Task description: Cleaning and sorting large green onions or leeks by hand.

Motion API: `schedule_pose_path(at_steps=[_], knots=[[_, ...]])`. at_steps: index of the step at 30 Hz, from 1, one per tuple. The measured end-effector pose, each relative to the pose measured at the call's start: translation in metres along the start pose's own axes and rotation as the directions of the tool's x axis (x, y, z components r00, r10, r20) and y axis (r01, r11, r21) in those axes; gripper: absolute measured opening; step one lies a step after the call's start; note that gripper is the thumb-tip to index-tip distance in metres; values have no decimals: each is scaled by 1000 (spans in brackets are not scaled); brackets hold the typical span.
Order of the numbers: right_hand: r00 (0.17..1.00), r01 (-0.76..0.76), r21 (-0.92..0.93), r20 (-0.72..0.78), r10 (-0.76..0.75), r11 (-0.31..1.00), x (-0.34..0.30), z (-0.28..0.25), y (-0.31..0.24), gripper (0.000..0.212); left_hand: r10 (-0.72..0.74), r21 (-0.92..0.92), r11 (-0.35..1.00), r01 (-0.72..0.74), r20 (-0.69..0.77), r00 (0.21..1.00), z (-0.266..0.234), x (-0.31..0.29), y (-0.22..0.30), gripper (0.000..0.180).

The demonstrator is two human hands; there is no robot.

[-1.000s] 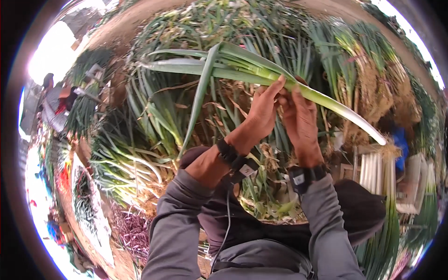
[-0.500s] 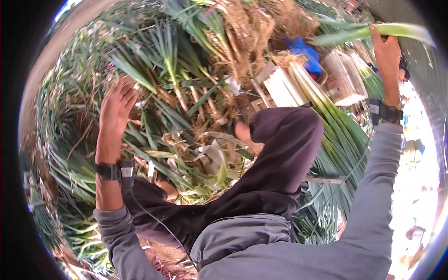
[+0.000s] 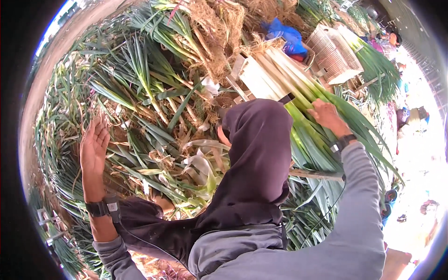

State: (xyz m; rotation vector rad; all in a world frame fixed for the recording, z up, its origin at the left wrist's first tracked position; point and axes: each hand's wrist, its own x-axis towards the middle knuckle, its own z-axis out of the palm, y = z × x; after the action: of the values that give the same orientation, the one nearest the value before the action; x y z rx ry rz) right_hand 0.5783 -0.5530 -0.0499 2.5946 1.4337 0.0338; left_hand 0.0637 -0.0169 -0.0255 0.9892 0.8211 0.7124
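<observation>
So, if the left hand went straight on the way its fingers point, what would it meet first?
Probably the heap of long green leafy stalks just beyond the left hand, though depth is unclear.

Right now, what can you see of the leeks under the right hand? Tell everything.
The leeks lie slantwise, side by side: tan, stringy roots at the upper end, smooth pale shafts, then long, flat green leaves fanning toward the lower right. The right hand rests on them; whether it grips any is unclear.
</observation>
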Motion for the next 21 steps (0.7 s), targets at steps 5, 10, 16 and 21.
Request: schedule_pose_path(at_steps=[5, 10, 16, 21], knots=[[993, 21, -83, 121, -11, 996, 13, -2, 10, 33, 4, -40, 999, -1, 59, 998, 31, -4, -14, 35], [985, -12, -94, 168, 28, 996, 19, 4, 10, 36, 2, 66, 998, -15, 195, 981, 52, -8, -17, 40], [839, 415, 59, 362, -407, 908, 69, -20, 49, 22, 44, -105, 994, -25, 182, 982, 23, -28, -1, 42], [996, 72, 318, -74, -52, 945, 156, -81, -48, 38, 184, -177, 971, -158, 143, 972, -13, -58, 62, 31]])
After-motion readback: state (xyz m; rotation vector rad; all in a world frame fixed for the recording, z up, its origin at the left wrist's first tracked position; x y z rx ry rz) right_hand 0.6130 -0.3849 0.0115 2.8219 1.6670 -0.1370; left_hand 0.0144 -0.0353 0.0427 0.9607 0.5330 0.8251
